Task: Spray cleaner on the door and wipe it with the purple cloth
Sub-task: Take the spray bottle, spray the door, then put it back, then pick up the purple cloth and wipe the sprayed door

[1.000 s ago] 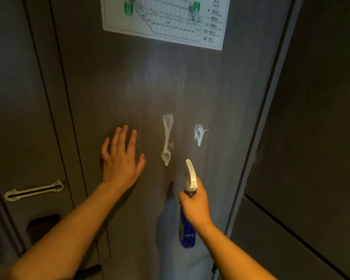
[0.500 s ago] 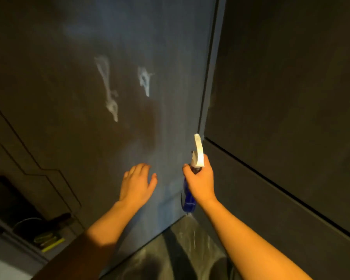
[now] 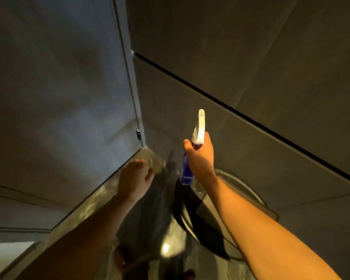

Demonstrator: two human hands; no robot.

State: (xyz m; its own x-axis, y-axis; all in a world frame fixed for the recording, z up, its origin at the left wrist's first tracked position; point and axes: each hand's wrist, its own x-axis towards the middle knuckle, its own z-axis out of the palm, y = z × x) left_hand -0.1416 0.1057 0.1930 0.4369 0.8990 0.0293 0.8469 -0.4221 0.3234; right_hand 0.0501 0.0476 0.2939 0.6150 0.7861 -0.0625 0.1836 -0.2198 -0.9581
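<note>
The dark grey door [image 3: 59,87] fills the left of the head view down to its bottom edge; the foam streaks on it are out of frame. My right hand [image 3: 201,158] is closed around the neck of the spray bottle [image 3: 186,170], which has a blue body and a white trigger head pointing up. My left hand [image 3: 134,178] is low by the door's bottom corner, blurred, fingers loosely curled with nothing in them. Dark fabric [image 3: 160,201] hangs just below it; I cannot tell whether it is the purple cloth.
A round metal bin [image 3: 249,190] with a black liner stands on the floor under my right forearm. Dark wall panels [image 3: 251,57] rise on the right, meeting the door at the corner. Glossy marbled floor [image 3: 93,201] runs along the door's foot.
My view has swung down and right, from the door's middle to its bottom corner. My left hand left the door and dropped toward the floor. My right hand kept the bottle.
</note>
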